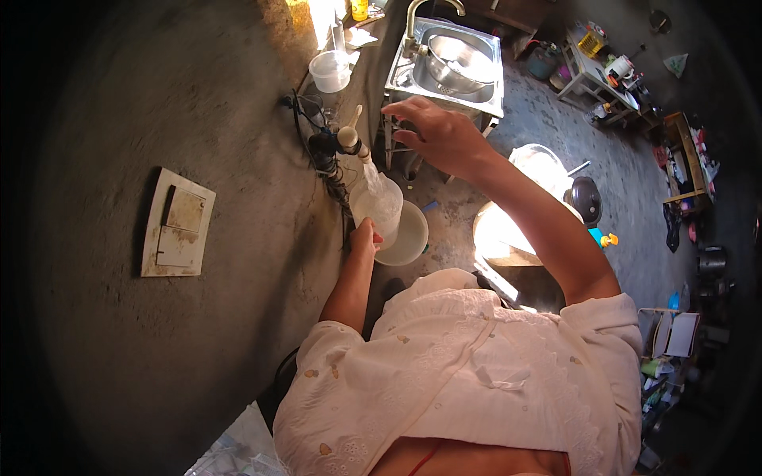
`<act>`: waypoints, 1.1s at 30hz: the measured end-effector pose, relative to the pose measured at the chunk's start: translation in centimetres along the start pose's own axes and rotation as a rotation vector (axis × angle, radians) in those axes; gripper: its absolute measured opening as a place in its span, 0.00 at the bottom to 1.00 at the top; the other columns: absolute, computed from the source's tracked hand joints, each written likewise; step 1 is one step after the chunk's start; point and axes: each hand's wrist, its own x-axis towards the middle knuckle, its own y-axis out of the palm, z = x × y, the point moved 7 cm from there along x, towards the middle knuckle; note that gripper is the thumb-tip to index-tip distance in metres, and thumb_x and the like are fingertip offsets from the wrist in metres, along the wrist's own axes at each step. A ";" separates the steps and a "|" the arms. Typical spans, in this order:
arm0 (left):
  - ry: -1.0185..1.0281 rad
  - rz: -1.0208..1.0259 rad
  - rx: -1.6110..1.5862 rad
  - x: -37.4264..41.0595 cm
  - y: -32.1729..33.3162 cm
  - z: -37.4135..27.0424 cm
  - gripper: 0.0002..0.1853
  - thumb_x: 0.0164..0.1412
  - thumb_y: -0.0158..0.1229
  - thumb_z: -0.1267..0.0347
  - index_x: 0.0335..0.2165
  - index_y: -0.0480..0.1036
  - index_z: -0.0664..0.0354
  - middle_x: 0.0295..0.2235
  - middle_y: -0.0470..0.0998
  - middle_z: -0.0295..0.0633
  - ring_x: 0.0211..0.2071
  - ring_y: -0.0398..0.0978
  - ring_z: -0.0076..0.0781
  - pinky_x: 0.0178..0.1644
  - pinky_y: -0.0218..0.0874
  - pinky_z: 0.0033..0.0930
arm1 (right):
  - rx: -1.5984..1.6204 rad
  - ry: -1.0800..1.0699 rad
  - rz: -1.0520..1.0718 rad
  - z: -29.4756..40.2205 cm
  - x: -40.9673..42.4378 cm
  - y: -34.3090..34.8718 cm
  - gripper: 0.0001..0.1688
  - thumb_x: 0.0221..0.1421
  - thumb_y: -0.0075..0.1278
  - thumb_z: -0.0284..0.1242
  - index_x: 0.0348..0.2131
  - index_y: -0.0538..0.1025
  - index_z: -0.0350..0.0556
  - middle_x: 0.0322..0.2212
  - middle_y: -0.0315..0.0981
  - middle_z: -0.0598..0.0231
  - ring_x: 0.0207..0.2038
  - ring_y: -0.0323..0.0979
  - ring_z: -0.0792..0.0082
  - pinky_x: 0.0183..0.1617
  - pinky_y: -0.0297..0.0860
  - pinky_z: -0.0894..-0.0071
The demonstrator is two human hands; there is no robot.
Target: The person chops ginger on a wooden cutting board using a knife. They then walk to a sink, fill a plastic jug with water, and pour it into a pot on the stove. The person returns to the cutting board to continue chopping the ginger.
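My left hand [365,236] grips the near rim of a white translucent plastic container [390,223]. Water [374,180] pours into it from a cream-coloured plastic tap [347,137] on the wall pipe. Beneath the container, and partly hidden by it, stands a pale round bucket [415,233]. My right hand [437,131] is raised in the air to the right of the tap, fingers apart and curved, with nothing in it. It appears in front of the near edge of a steel sink [390,83].
A steel bowl [443,65] sits in the sink under a curved faucet [411,30]. A clear plastic tub [329,71] stands left of the sink. Brightly lit basins [494,229] are beneath my right arm, beside a dark lid [586,201]. A cluttered low table [601,74] stands far right.
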 end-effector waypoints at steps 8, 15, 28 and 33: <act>0.036 0.004 0.066 1.1 -1.0 0.6 0.15 0.42 0.53 0.60 0.22 0.69 0.63 0.16 0.68 0.43 0.17 0.70 0.40 0.30 0.61 0.48 | -0.274 -0.183 0.029 2.9 3.4 2.6 0.25 0.54 0.49 0.39 0.50 0.66 0.56 0.49 0.64 0.68 0.34 0.75 0.62 0.36 0.72 0.64; 0.030 -0.018 0.097 -0.2 -1.2 0.1 0.14 0.41 0.53 0.61 0.20 0.69 0.62 0.15 0.68 0.42 0.15 0.69 0.39 0.26 0.59 0.44 | -0.375 -0.245 0.095 2.5 4.0 4.3 0.24 0.55 0.47 0.40 0.49 0.66 0.53 0.48 0.65 0.64 0.37 0.75 0.61 0.36 0.73 0.66; 0.026 -0.007 0.127 0.0 -1.3 0.2 0.16 0.41 0.53 0.60 0.23 0.70 0.64 0.15 0.68 0.43 0.17 0.70 0.39 0.29 0.61 0.48 | -0.488 -0.286 0.104 2.8 4.3 5.5 0.21 0.54 0.48 0.39 0.44 0.65 0.48 0.49 0.62 0.58 0.34 0.75 0.65 0.30 0.74 0.69; 0.035 -0.003 0.128 -0.1 -1.6 0.1 0.16 0.41 0.53 0.60 0.23 0.69 0.64 0.15 0.68 0.43 0.17 0.69 0.39 0.31 0.61 0.50 | -0.467 -0.320 0.045 3.6 4.3 5.4 0.19 0.54 0.49 0.37 0.40 0.65 0.46 0.45 0.64 0.58 0.32 0.75 0.64 0.27 0.74 0.69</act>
